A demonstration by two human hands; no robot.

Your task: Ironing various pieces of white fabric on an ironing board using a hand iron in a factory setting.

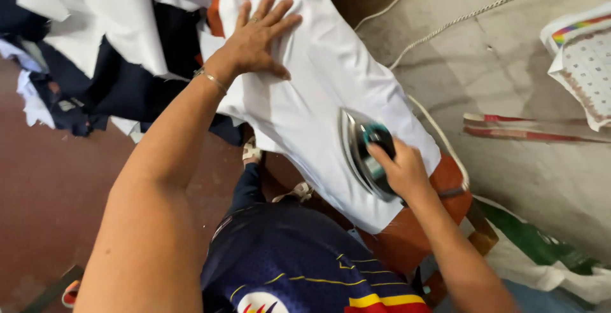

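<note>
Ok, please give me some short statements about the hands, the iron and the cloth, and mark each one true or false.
1. The right hand grips the iron. True.
2. The left hand holds a pair of scissors. False: it lies flat, fingers spread, on the white cloth.
3. The iron rests on the white cloth. True.
4. The cloth under the iron is dark blue. False: it is white; dark fabric lies further left.
5. The left wrist wears a thin bracelet. True.

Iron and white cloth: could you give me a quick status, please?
Left hand flat on white cloth. Right hand grips iron, soleplate on cloth. Cord trails alongside.
</note>
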